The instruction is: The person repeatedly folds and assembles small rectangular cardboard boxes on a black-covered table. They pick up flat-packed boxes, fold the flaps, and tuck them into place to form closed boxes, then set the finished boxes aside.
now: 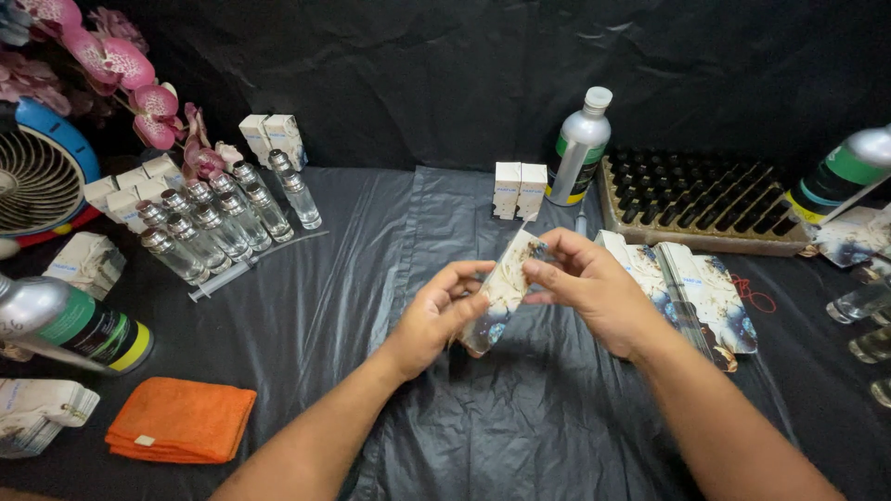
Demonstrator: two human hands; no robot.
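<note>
My left hand [436,314] and my right hand [594,289] together hold a flat, unfolded printed carton [502,288], cream with a dark floral end, above the black plastic-covered table [371,269]. The left fingers pinch its lower edge. The right fingers grip its upper edge. Just right of my right hand lies a pile of similar flat cartons [698,289].
Several clear glass bottles with silver tops [218,223] stand at the left beside a syringe [243,267]. Small white boxes [519,190], a silver bottle [578,148] and a tray of dark caps [705,199] sit behind. An orange cloth [181,419], a fan [37,176] and pink orchids [130,79] are at the left.
</note>
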